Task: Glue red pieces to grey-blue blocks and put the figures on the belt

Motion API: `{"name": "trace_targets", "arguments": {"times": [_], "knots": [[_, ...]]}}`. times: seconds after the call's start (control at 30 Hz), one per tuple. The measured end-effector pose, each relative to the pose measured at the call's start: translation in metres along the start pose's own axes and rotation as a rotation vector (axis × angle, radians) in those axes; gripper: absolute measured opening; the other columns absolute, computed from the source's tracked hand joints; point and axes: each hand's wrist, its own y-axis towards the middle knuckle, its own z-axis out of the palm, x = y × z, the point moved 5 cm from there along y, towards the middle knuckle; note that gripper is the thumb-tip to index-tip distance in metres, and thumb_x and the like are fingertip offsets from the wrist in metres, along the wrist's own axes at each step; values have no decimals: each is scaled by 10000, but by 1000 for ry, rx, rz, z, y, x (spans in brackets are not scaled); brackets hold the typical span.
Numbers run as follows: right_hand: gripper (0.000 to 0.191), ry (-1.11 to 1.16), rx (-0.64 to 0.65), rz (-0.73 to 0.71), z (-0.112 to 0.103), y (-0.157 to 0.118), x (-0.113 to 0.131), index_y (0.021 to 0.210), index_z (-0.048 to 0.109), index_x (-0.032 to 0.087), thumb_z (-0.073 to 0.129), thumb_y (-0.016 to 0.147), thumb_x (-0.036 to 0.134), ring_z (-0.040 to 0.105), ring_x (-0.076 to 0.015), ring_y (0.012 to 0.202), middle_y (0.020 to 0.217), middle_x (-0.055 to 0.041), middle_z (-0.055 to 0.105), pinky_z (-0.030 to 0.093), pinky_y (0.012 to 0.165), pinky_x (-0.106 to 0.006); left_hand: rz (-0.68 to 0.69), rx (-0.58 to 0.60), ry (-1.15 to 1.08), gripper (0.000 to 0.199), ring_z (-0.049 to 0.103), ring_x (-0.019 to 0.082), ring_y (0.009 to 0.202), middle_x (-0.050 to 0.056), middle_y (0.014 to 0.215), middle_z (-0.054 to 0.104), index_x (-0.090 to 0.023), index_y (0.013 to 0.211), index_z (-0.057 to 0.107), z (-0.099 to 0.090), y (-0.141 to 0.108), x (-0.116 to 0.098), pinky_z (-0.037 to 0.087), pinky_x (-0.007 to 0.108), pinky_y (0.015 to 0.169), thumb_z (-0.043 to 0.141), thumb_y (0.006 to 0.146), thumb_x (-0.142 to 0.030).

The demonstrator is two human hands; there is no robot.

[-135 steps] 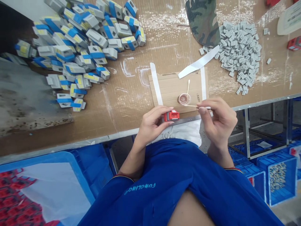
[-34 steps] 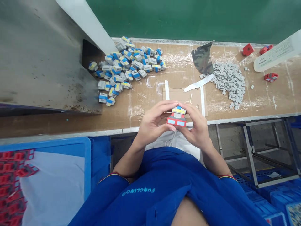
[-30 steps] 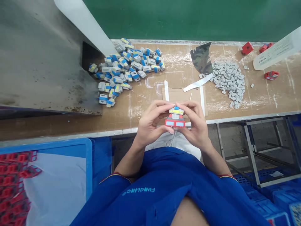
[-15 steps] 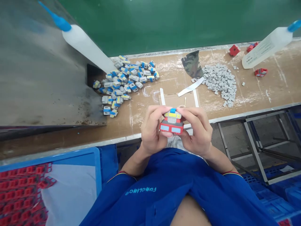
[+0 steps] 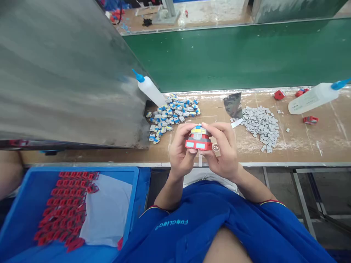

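Observation:
Between both hands is a small red toy vehicle (image 5: 199,144) with light-blue windows and a grey, yellow and blue piece on top. My left hand (image 5: 181,151) grips its left side, fingertips on the top piece and thumb underneath. On the right side, my right hand (image 5: 223,149) closes round it in the same way. Left of the hands lies a pile of grey, yellow and blue pieces (image 5: 175,113). A heap of small grey tiles (image 5: 260,124) is to the right, beside a camouflage cloth scrap (image 5: 233,105) and a white strip (image 5: 237,123).
White bottles with blue nozzles stand left (image 5: 152,91) and lean right (image 5: 314,98). Red toy pieces (image 5: 310,119) lie at right. A blue tray (image 5: 134,204) of red parts and a white sheet (image 5: 106,210) is lower left; a metal panel (image 5: 82,80) rises behind. Another person's arm (image 5: 10,173) shows far left.
The camera view has shifted up and left, showing more of the tray and the far table. Both hands still hold the red toy, which appears slightly less tilted.

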Motion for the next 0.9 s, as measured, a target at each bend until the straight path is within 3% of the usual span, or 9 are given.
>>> {"name": "trace_targets", "arguments": {"times": [0.17, 0.37, 0.53, 0.73, 0.9], "knots": [[545, 22, 30, -31, 4, 9, 1, 1591, 504, 202, 489, 1126, 487, 642, -251, 1107, 1229, -129, 597, 646, 904, -423, 38, -54, 82, 521, 704, 234, 1047, 106, 1183, 714, -225, 1358, 693, 1, 7, -7, 600, 349, 873, 544, 1067, -630], [511, -52, -161, -55, 16, 6, 14, 1575, 538, 203, 437, 1147, 462, 645, -238, 1062, 1189, -123, 635, 629, 865, -398, 99, -72, 156, 500, 691, 221, 952, 86, 1088, 722, -231, 1337, 705, -12, 11, -17, 585, 345, 809, 526, 1073, -616], [548, -123, -241, -27, 32, -2, 30, 1591, 538, 231, 443, 1137, 524, 660, -232, 1012, 1166, -110, 644, 639, 827, -390, 79, -31, 138, 533, 680, 225, 912, 88, 1045, 722, -223, 1280, 744, -31, 9, -13, 583, 360, 789, 532, 1051, -656], [536, -170, -295, 37, 43, -5, 50, 1549, 584, 212, 488, 1125, 526, 651, -224, 1003, 1136, -103, 644, 648, 813, -368, 98, 25, 63, 534, 651, 212, 875, 73, 1017, 698, -231, 1272, 751, -45, 10, -9, 562, 349, 750, 526, 1050, -662], [505, -260, -329, 32, 40, -6, 56, 1514, 589, 155, 492, 1133, 472, 642, -220, 987, 1111, -107, 629, 639, 810, -379, 127, 75, -114, 496, 663, 202, 897, 60, 1040, 709, -266, 1309, 751, -38, 16, 0, 559, 345, 769, 557, 1045, -639]]}}
